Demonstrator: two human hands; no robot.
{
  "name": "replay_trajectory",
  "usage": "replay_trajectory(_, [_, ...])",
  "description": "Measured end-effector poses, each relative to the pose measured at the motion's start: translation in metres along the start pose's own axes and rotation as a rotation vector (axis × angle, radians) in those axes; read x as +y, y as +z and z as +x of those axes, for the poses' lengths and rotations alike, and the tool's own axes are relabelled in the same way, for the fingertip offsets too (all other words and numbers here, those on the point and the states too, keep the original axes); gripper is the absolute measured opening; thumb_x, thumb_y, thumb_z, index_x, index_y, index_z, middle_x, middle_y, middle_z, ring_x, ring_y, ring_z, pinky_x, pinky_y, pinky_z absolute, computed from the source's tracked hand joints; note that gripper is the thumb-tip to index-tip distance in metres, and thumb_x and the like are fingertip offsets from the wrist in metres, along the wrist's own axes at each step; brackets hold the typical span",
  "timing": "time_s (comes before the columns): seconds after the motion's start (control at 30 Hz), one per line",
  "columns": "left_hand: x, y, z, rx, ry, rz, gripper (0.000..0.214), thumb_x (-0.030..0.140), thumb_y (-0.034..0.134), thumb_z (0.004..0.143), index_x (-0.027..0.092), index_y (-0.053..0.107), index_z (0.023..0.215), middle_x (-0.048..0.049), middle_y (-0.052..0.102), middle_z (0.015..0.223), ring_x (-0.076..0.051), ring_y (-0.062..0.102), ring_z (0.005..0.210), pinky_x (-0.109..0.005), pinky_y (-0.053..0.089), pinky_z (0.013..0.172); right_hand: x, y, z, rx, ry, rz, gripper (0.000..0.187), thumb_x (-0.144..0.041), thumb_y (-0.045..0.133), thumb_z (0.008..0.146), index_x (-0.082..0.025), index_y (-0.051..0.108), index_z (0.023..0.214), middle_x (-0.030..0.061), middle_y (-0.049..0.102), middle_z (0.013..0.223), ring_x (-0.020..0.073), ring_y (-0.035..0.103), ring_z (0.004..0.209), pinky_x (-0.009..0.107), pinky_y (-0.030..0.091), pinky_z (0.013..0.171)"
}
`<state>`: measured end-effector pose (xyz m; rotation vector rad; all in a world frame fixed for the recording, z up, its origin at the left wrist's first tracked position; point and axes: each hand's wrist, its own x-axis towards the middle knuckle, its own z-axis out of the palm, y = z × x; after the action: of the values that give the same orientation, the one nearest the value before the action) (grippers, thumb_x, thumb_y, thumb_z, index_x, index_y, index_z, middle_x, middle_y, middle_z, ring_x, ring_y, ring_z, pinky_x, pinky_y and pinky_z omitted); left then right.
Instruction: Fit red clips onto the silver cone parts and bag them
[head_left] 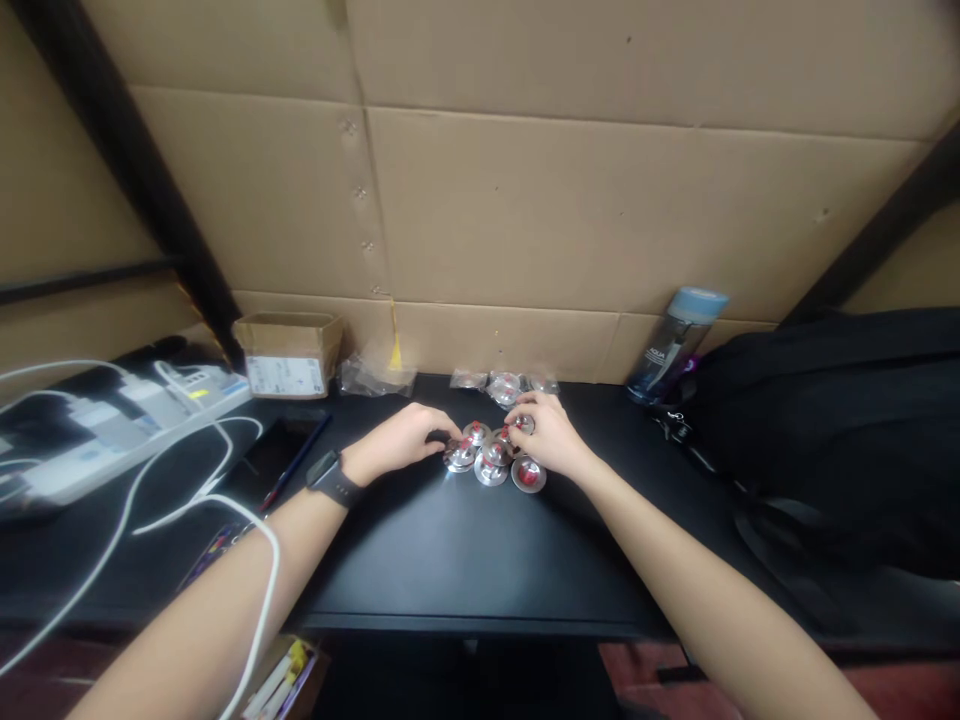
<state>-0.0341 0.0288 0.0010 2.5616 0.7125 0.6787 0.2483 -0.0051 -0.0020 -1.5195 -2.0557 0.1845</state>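
Note:
Several small shiny metal discs with red centres [491,458] lie in a cluster on the black table [465,560]. My left hand [401,438], with a black watch on its wrist, rests at the cluster's left edge, fingers curled against a disc [457,458]. My right hand [546,432] sits at the cluster's right side, fingertips pinched on a disc [523,424]. Another disc [529,474] lies just below that hand.
Clear plastic bags with more discs [504,385] lie behind the hands by the cardboard wall. A small cardboard box [289,352], a power strip with white cables [127,410], a blue bottle [675,345], a black bag [832,420] and a dark phone with a pen [281,450] are around.

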Motion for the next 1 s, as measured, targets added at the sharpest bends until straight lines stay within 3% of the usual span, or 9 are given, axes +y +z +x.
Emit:
replay_trajectory(0.13, [0.001, 0.0, 0.001, 0.045, 0.009, 0.104, 0.053, -0.002, 0.05, 0.078, 0.027, 0.08, 0.11, -0.0027, 0.08, 0.107, -0.021, 0.074, 0.099, -0.032, 0.052, 0.094, -0.001, 0.004, 0.028, 0.06, -0.079, -0.08, 0.019, -0.025, 0.071, 0.087, -0.023, 0.076, 0.105, 0.0104, 0.07, 0.119, 0.0304, 0.06, 0.115, 0.047, 0.044, 0.102])
replay_trajectory(0.3, [0.001, 0.002, 0.002, 0.19, -0.057, 0.167, 0.048, -0.001, 0.047, 0.079, 0.022, 0.08, 0.104, -0.0045, 0.08, 0.104, -0.022, 0.073, 0.095, -0.033, 0.053, 0.092, -0.014, 0.022, 0.076, -0.054, -0.26, -0.423, 0.032, -0.029, 0.068, 0.092, -0.019, 0.07, 0.122, 0.016, 0.071, 0.126, 0.0343, 0.058, 0.122, 0.046, 0.042, 0.098])
replay_trajectory(0.5, [-0.004, 0.004, 0.003, 0.254, -0.104, 0.237, 0.034, 0.003, 0.052, 0.083, 0.021, 0.078, 0.095, -0.0042, 0.078, 0.096, -0.022, 0.07, 0.094, -0.034, 0.053, 0.091, -0.028, 0.051, 0.113, -0.117, -0.304, -0.487, 0.023, -0.006, 0.061, 0.088, -0.013, 0.076, 0.104, 0.0204, 0.078, 0.103, 0.0316, 0.069, 0.108, 0.046, 0.035, 0.105])
replay_trajectory(0.6, [-0.006, 0.003, 0.002, 0.295, -0.128, 0.301, 0.027, 0.006, 0.055, 0.086, 0.021, 0.076, 0.092, -0.0042, 0.077, 0.095, -0.023, 0.069, 0.095, -0.035, 0.053, 0.091, -0.031, 0.054, 0.123, -0.116, -0.284, -0.441, 0.021, -0.005, 0.058, 0.087, -0.011, 0.077, 0.094, 0.0205, 0.08, 0.097, 0.0312, 0.073, 0.102, 0.047, 0.036, 0.106])
replay_trajectory(0.7, [-0.007, 0.002, 0.002, 0.395, -0.203, 0.295, 0.023, 0.01, 0.056, 0.089, 0.021, 0.074, 0.095, -0.0039, 0.077, 0.096, -0.022, 0.069, 0.092, -0.035, 0.053, 0.088, -0.033, 0.047, 0.126, -0.075, -0.236, -0.347, 0.024, -0.012, 0.055, 0.094, -0.013, 0.078, 0.098, 0.0187, 0.08, 0.101, 0.0307, 0.075, 0.101, 0.044, 0.044, 0.101])
replay_trajectory(0.8, [-0.009, 0.001, 0.003, 0.532, -0.295, 0.223, 0.017, 0.014, 0.057, 0.091, 0.021, 0.071, 0.098, -0.0036, 0.076, 0.093, -0.021, 0.07, 0.085, -0.034, 0.054, 0.083, -0.034, 0.035, 0.119, -0.035, -0.196, -0.191, 0.025, -0.019, 0.055, 0.098, -0.018, 0.077, 0.108, 0.0115, 0.082, 0.106, 0.024, 0.077, 0.099, 0.035, 0.053, 0.092])
replay_trajectory(0.9, [-0.008, 0.003, 0.005, 0.633, -0.336, 0.107, 0.014, 0.026, 0.064, 0.093, 0.019, 0.069, 0.104, -0.0052, 0.076, 0.096, -0.02, 0.07, 0.085, -0.034, 0.054, 0.082, -0.035, 0.023, 0.1, -0.02, -0.118, 0.289, 0.017, -0.024, 0.066, 0.092, -0.017, 0.078, 0.101, 0.0101, 0.082, 0.099, 0.0224, 0.078, 0.092, 0.032, 0.059, 0.086])
replay_trajectory(1.0, [-0.004, 0.011, 0.007, 0.607, -0.329, -0.202, 0.032, 0.042, 0.068, 0.094, 0.019, 0.067, 0.115, -0.0082, 0.076, 0.106, -0.021, 0.072, 0.092, -0.033, 0.057, 0.081, -0.038, 0.012, 0.07, -0.003, -0.006, 0.714, 0.02, -0.031, 0.079, 0.082, -0.016, 0.078, 0.095, 0.0113, 0.082, 0.093, 0.0254, 0.079, 0.088, 0.039, 0.062, 0.087])
